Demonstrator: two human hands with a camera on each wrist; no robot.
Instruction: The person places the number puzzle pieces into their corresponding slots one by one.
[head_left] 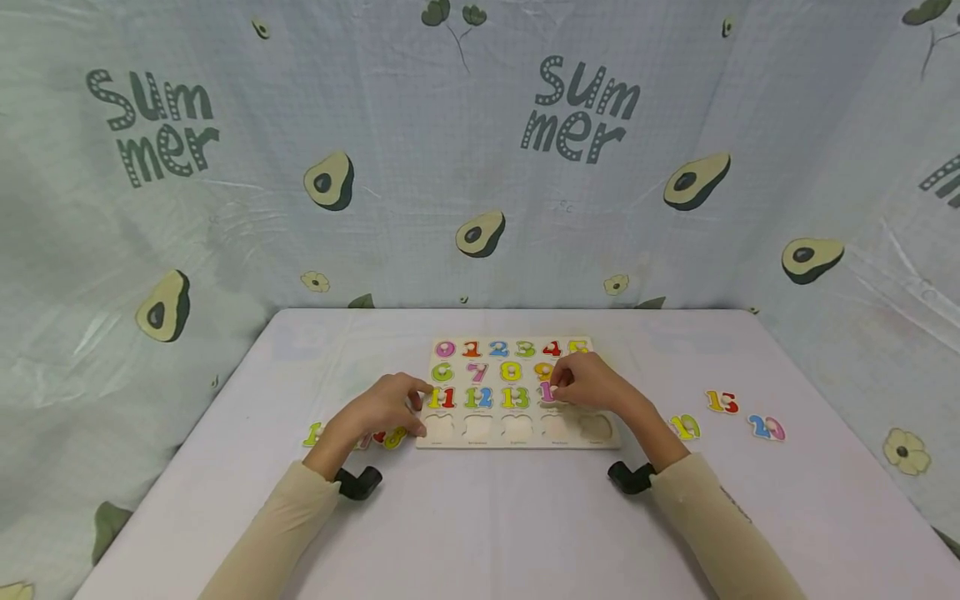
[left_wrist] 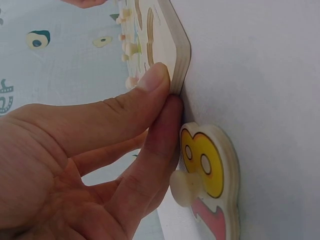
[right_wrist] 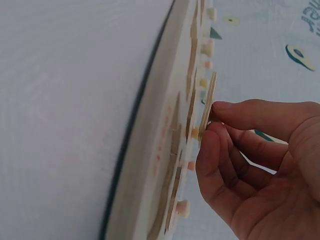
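Observation:
A wooden number puzzle board [head_left: 517,443] lies on the table with several coloured number pieces set in it. At its left edge my left hand [head_left: 386,404] holds the board, thumb and a finger at the near-left corner in the left wrist view. Over the third row, my right hand [head_left: 592,382] pinches a pink number piece [head_left: 547,392] that shows a 1; its other digit is hidden by the fingers. Seen edge-on in the right wrist view, this piece [right_wrist: 208,107] stands tilted just above the board. An 18 piece [left_wrist: 212,165] lies below the left fingers.
Loose pieces lie right of the board: a green and yellow piece [head_left: 685,427], a 15 [head_left: 722,402] and a 20 [head_left: 767,427]. Others, including a green piece [head_left: 313,433], are partly under the left arm. Bare recesses line the board's front row. A patterned curtain [head_left: 420,167] hangs behind the table.

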